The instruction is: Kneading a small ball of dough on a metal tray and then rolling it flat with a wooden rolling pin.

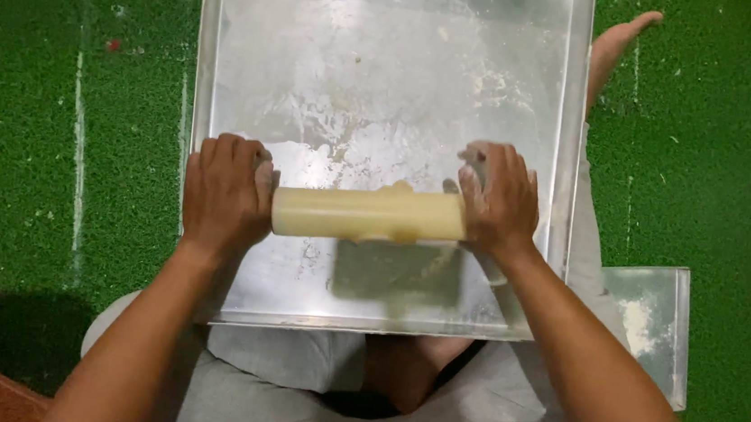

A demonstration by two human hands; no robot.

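Shiny metal tray (pixel 223 89), dulled by floury smears; smooth, matt cream rolling pin (pixel 368 214); rough green turf floor (pixel 12 116) underneath.

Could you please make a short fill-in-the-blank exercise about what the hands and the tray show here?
1. The left hand and right hand grip a pale rolling ____.
2. The rolling pin lies over a square ____ tray dusted with flour.
3. The ground around it is ____ in colour.

Missing words: pin; metal; green

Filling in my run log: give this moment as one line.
left hand: on pin end | right hand: on pin end | rolling pin: over dough | tray: floured
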